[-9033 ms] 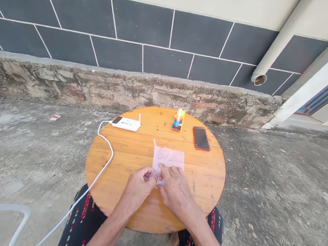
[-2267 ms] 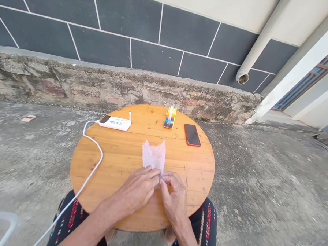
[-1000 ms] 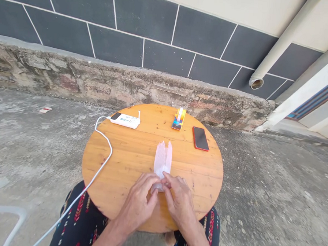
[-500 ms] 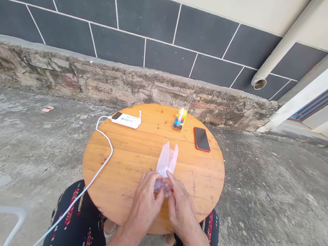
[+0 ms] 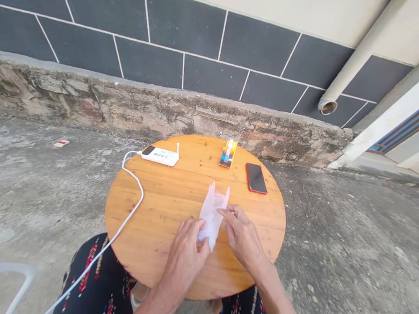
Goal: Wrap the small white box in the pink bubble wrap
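A thin, pale pink plastic bag (image 5: 211, 218) lies on the round wooden table (image 5: 150, 219), its two handle ends pointing away from me. My left hand (image 5: 189, 249) is at the bag's lower left, thumb and fingers closed on its edge. Over the bag's right side, my right hand (image 5: 241, 231) has its index finger stretched out toward the middle, thumb apart below it. Nothing shows in the right hand; whether its fingertip touches the plastic is unclear.
A white power bank (image 5: 160, 156) with a white cable (image 5: 136, 209) is at the table's back left. A small yellow and blue box (image 5: 228, 153) stands at the back, a red-edged phone (image 5: 256, 178) at the right. Beyond is a stone-based wall (image 5: 127, 108).
My right hand has let go of the bag's lower part and moved up and right, its fingers spreading. More of the bag now shows, and my left hand has stayed at its lower left.
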